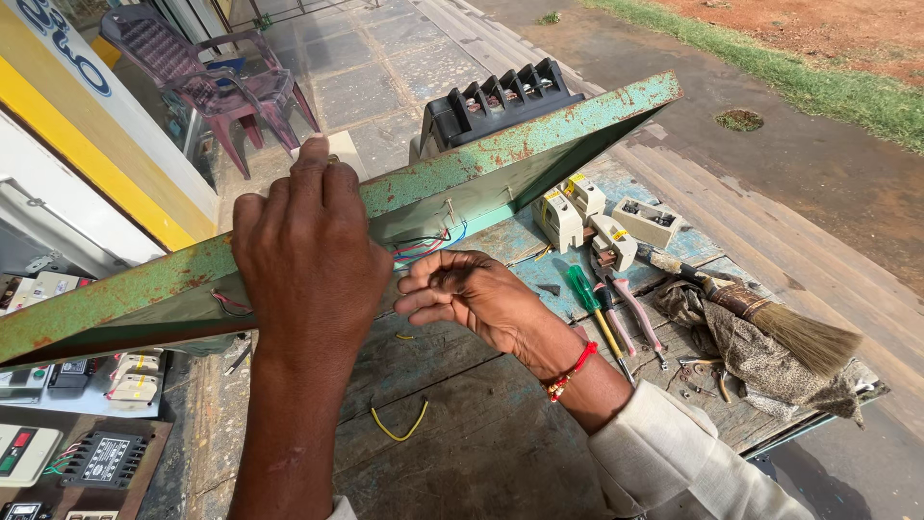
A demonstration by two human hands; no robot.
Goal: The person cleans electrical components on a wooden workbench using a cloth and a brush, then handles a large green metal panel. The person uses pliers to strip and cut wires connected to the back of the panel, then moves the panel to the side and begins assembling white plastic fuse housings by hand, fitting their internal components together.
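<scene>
1. My left hand point(308, 260) grips the top edge of the rusty green metal panel point(500, 154), fingers wrapped over the rim and pressed together, thumb side hidden behind. It keeps the panel tipped up on edge so the back side faces me.
2. The panel runs from lower left to upper right across the view, bottom edge on or near the bench point(462, 433); contact hidden by my arms.
3. My right hand point(472, 299) sits under the tilted panel, fingers curled toward the loose wires point(428, 246) (red, blue, black) hanging from the back. Cannot tell if the fingertips pinch a wire or only touch.
4. A black terminal block point(496, 96) pokes up behind the panel's top edge, likely mounted on its front.
5. Beside the panel on the bench: cream circuit breakers point(587, 217) in a loose group, a green-handled screwdriver point(585, 294), pink-handled pliers point(630, 308), all within reach of my right hand.
6. A brush point(780, 327) lies on a crumpled rag point(741, 356) at the right end.
7. A short yellow wire offcut point(399, 424) lies on the bench between my forearms.
8. No real containers; lower left shows a flat display of electrical units point(96, 453), contents not boxed.
9. A plastic chair point(212, 77) stands on the pavement behind.
</scene>
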